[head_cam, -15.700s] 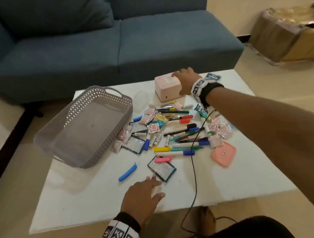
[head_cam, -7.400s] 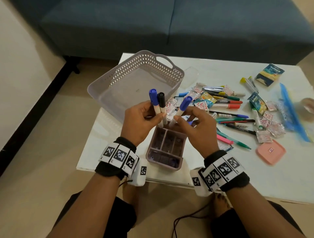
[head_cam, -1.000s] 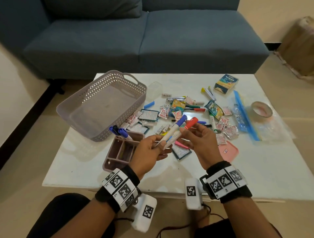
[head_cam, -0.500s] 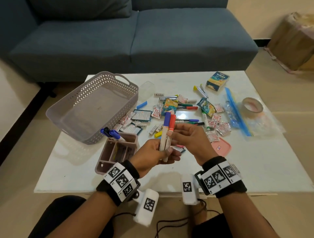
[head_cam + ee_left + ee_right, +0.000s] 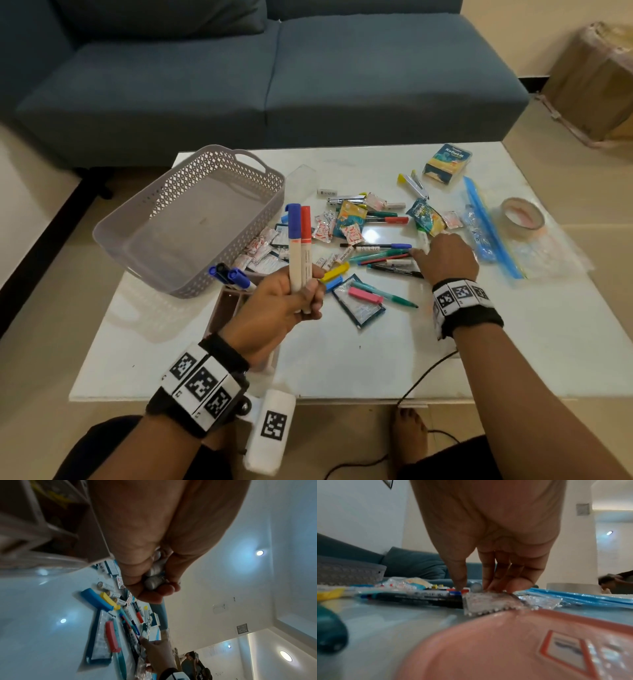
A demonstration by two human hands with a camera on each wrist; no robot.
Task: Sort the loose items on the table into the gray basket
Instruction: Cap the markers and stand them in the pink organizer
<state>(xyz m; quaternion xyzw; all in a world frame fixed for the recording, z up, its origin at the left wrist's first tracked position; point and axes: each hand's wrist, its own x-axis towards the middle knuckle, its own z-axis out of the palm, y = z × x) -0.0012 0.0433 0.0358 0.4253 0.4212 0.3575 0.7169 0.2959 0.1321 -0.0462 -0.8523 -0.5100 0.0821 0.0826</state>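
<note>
While my left hand (image 5: 287, 301) holds two markers upright above the desk (image 5: 359, 359), my right hand (image 5: 445, 260) reaches down into the pile of pens (image 5: 387, 257). The fingers (image 5: 164, 589) of the left hand are curled around the white bodies of the two markers (image 5: 299, 253), one with a blue cap and one with a red cap, and both caps point up. In the right wrist view my right thumb and fingers (image 5: 489, 577) come down together on the ends of the pens, touching them, but I cannot tell if they already pinch one. A small clear packet (image 5: 488, 601) lies just in front of these fingers.

The gray basket (image 5: 191, 222) stands on the far left part of the desk, and I see nothing inside it. Just beside its near corner there is a small brown organizer (image 5: 233, 308), partly hidden by my left hand, with three markers (image 5: 229, 275) with blue and black caps leaning in it. Between the basket and my right hand many loose items are scattered: small packets (image 5: 325, 229), a yellow clip (image 5: 334, 273), a blue clip (image 5: 334, 283) and a pink clip (image 5: 364, 295) on a flat packet. Near my right wrist lies a pink lid (image 5: 522, 649). A roll of tape (image 5: 522, 217), a blue zip bag (image 5: 489, 233) and a small box (image 5: 447, 164) lie on the far right side.
</note>
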